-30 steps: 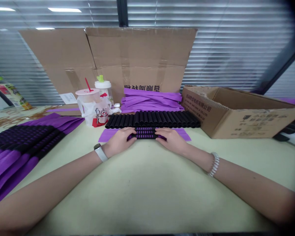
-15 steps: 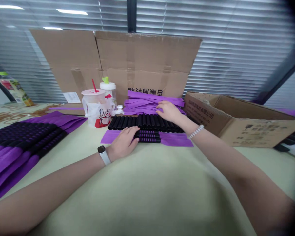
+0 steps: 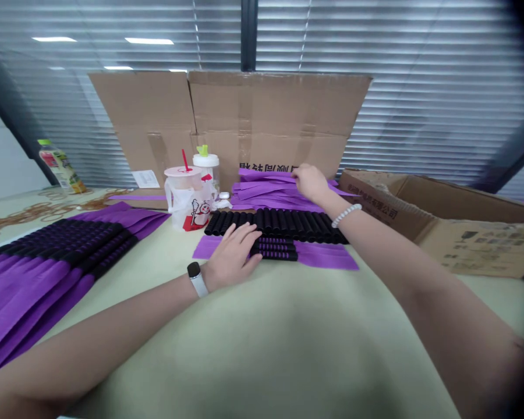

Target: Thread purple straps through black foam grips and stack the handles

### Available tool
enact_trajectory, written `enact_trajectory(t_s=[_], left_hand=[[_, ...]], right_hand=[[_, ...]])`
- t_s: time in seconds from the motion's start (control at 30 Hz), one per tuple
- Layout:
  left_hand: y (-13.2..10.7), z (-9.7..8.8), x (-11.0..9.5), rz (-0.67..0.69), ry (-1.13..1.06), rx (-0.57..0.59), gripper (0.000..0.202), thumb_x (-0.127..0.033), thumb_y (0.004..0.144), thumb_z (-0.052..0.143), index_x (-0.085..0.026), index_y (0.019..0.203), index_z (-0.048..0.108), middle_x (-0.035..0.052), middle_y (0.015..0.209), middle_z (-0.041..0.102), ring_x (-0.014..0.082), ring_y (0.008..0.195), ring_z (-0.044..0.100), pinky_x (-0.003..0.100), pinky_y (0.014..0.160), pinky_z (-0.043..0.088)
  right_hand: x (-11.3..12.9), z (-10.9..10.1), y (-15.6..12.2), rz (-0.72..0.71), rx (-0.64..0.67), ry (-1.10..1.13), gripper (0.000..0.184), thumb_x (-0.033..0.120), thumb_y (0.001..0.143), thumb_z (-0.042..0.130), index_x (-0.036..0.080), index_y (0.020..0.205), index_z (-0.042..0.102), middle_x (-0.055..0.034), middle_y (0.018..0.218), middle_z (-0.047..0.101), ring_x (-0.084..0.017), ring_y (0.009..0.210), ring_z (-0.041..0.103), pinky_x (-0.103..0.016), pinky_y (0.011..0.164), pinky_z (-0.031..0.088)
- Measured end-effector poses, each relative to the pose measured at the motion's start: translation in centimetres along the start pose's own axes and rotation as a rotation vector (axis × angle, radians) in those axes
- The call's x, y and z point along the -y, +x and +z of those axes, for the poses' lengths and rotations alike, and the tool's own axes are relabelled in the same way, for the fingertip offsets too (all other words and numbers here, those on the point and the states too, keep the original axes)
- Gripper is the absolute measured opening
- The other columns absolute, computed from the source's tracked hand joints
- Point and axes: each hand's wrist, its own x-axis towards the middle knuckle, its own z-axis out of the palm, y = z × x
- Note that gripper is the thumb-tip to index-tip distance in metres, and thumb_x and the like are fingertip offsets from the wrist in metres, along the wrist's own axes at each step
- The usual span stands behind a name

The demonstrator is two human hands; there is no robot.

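Note:
My left hand [image 3: 233, 253] lies flat with fingers spread on the left end of a small bundle of black rods on a purple strip [image 3: 327, 256]. Behind the bundle runs a row of black rods [image 3: 283, 224]. My right hand [image 3: 310, 181] reaches over that row onto the stack of purple strips [image 3: 266, 189] at the foot of the upright cardboard; its fingers curl down on the top strip, and whether they grip it is unclear.
An open cardboard box [image 3: 445, 218] stands at the right. A plastic drink cup [image 3: 186, 192] in a bag and a white-lidded jar [image 3: 206, 166] stand left of the stack. Finished purple-and-black pieces [image 3: 48, 256] cover the left of the table. A bottle [image 3: 61, 169] stands far left.
My right hand left the bundle, crossed the black rods and now rests further back on the purple stack. My left hand stayed on the bundle. The view shifted left.

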Motion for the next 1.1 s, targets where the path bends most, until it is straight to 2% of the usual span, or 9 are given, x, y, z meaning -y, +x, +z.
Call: enact_trajectory(t_s=[0.07,0.17,0.23,0.33,0.43,0.53,0.6,0.8,1.1], left_hand=[[0.7,-1.6,-0.5,-0.005,0.054,-0.083,0.046,-0.029,0.089,0.05,-0.014,0.132,0.043,0.016,0.143,0.045,0.0287,0.138,0.033,0.053,0.117,0.019],[2.6,-5.0,-1.8,-0.062,0.09,-0.272,0.055,-0.031,0.087,0.051,-0.013,0.137,0.037,0.0167,0.145,0.041,0.0308,0.14,0.03,0.052,0.116,0.021],[4.0,-7.5,-2.7,-0.093,0.115,-0.367,0.063,-0.035,0.085,0.054,-0.014,0.141,0.032,0.0141,0.147,0.038,0.0311,0.141,0.028,0.051,0.115,0.022],[5.6,-10.1,-4.0,-0.097,0.162,-0.376,0.062,-0.04,0.083,0.057,-0.017,0.138,0.039,0.0096,0.143,0.041,0.0352,0.138,0.03,0.054,0.112,0.022],[6.3,-11.1,-5.0,-0.071,0.099,-0.257,0.03,-0.036,0.087,0.051,-0.018,0.109,0.061,0.0056,0.109,0.064,0.0294,0.108,0.058,0.044,0.095,0.04],[6.3,-11.0,-5.7,-0.073,0.004,-0.067,0.026,-0.034,0.088,0.048,-0.017,0.074,0.062,0.0005,0.069,0.062,0.0164,0.065,0.057,0.029,0.063,0.04],[6.1,-10.6,-6.2,-0.06,-0.029,0.028,0.03,-0.034,0.087,0.049,-0.018,0.063,0.056,-0.0019,0.057,0.055,0.0124,0.053,0.048,0.027,0.053,0.031],[5.4,-9.2,-7.8,-0.006,-0.165,0.18,0.028,-0.031,0.086,0.05,-0.018,0.063,0.058,-0.0046,0.056,0.055,0.0095,0.05,0.044,0.026,0.049,0.028],[6.0,-9.1,-6.3,-0.156,-0.137,0.265,0.033,-0.035,0.083,0.05,-0.018,0.054,0.047,-0.0054,0.046,0.04,0.0087,0.043,0.032,0.026,0.044,0.021]], right_hand=[[0.2,-3.0,0.3,0.015,-0.01,-0.023,0.024,0.005,0.093,0.046,0.004,0.106,0.066,-0.0167,0.104,0.063,-0.024,0.103,0.059,-0.034,0.093,0.046],[1.6,-8.1,0.0,-0.046,0.0,-0.033,0.049,0.001,0.082,0.055,0.011,0.13,0.055,-0.0128,0.119,0.061,-0.028,0.11,0.057,-0.04,0.095,0.045],[3.2,-11.6,-0.8,-0.126,0.066,-0.013,0.039,0.004,0.082,0.056,0.009,0.12,0.062,-0.0098,0.112,0.064,-0.028,0.108,0.058,-0.041,0.095,0.045],[5.6,-16.2,-2.7,-0.175,0.218,0.081,0.021,0.016,0.089,0.053,0.011,0.103,0.069,-0.0023,0.093,0.066,-0.021,0.091,0.062,-0.037,0.084,0.047],[6.7,-18.8,-5.0,-0.179,0.287,0.172,0.018,0.021,0.09,0.055,0.013,0.093,0.07,0.0012,0.081,0.064,-0.014,0.073,0.06,-0.028,0.069,0.045],[6.5,-19.0,-7.1,-0.167,0.338,0.207,0.011,0.019,0.086,0.059,0.016,0.086,0.069,0.0032,0.071,0.062,-0.011,0.061,0.056,-0.024,0.057,0.039],[6.5,-18.2,-8.0,-0.181,0.389,0.229,0.008,0.021,0.085,0.062,0.019,0.085,0.07,0.0034,0.069,0.062,-0.011,0.058,0.054,-0.024,0.053,0.036],[8.8,-15.1,-8.8,-0.315,0.553,0.366,0.018,0.019,0.089,0.056,0.02,0.075,0.067,0.0048,0.063,0.059,-0.01,0.053,0.048,-0.025,0.052,0.032],[9.9,-13.1,-8.4,-0.222,0.462,0.341,0.026,0.017,0.087,0.055,0.016,0.061,0.056,0.0055,0.053,0.049,-0.008,0.049,0.036,-0.026,0.053,0.022]])
